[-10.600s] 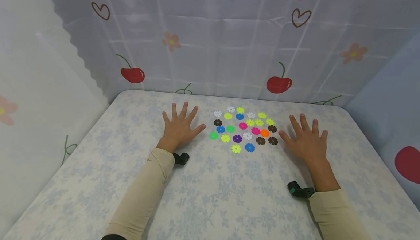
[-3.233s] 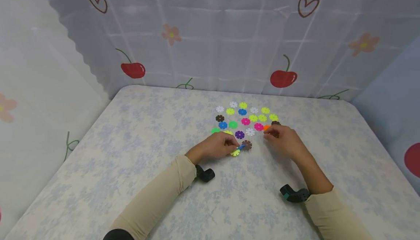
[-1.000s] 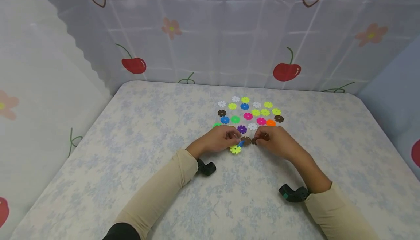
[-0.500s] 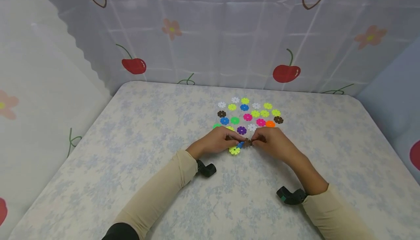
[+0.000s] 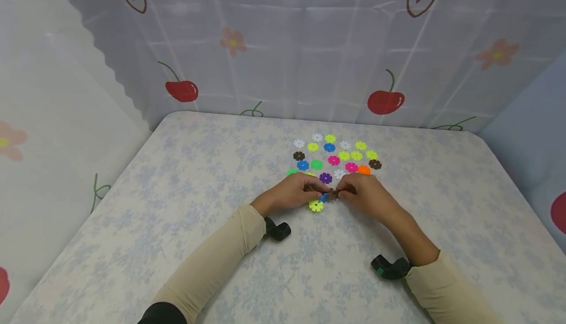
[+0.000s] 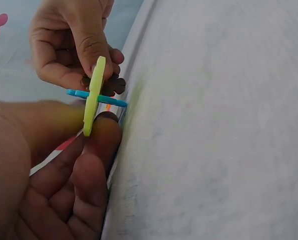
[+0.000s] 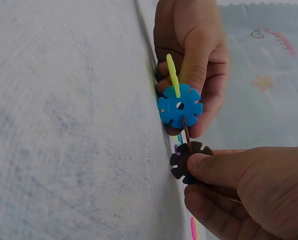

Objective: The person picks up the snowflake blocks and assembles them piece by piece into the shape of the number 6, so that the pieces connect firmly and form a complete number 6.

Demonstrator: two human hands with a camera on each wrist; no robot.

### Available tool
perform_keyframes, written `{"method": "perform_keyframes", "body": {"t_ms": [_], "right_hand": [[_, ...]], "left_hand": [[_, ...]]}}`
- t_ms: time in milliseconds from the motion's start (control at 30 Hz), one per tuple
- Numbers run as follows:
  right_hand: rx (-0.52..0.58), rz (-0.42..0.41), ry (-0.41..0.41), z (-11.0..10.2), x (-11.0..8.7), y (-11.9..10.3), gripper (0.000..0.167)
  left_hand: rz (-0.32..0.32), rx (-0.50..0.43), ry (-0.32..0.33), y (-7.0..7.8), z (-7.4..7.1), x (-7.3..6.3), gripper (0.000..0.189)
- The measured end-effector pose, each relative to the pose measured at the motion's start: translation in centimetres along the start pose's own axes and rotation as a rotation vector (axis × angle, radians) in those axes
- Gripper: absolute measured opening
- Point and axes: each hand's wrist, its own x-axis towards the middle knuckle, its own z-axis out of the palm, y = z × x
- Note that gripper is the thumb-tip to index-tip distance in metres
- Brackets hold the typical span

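Slotted plastic snowflake discs are joined in a small chain between the two hands. A yellow disc (image 7: 172,75) crosses a blue disc (image 7: 180,106), and a brown disc (image 7: 186,132), seen edge-on, runs from the blue one. My left hand (image 5: 294,190) grips this chain with thumb and fingers, partly covering it. My right hand (image 5: 368,197) pinches a second, dark brown disc (image 7: 179,161) under its thumb, at the free edge of the edge-on brown disc. In the left wrist view the yellow disc (image 6: 95,95) stands nearest, with the dark brown disc (image 6: 114,86) behind.
Loose snowflake discs lie flat beyond the hands, among them purple (image 5: 325,178), orange (image 5: 364,169), pink (image 5: 333,160) and green (image 5: 316,165). The left hand partly covers others. A patterned cloth covers the table (image 5: 221,275); a printed curtain (image 5: 283,58) hangs behind it.
From lying flat and apart, both hands came together. The left gathered the yellow, blue and brown discs, joined; the right lifted a dark brown disc and brought it leftward to the chain.
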Motion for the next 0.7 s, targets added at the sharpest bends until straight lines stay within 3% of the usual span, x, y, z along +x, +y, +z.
{"method": "perform_keyframes", "body": {"t_ms": [267,533,700], "right_hand": [[0.12,-0.057,-0.052,0.1,-0.2,0.5,0.029],[-0.093,0.015,-0.063,-0.6,-0.9,2.4,0.051],[-0.108,0.032,-0.06,-0.5,-0.6,2.5,0.039]], "left_hand": [[0.025,0.001,-0.013,-0.3,-0.2,-0.1,0.037],[0.02,0.043,-0.031,0.0,0.0,0.0,0.029],[-0.002,0.046,-0.025,-0.1,-0.3,-0.1,0.031]]}}
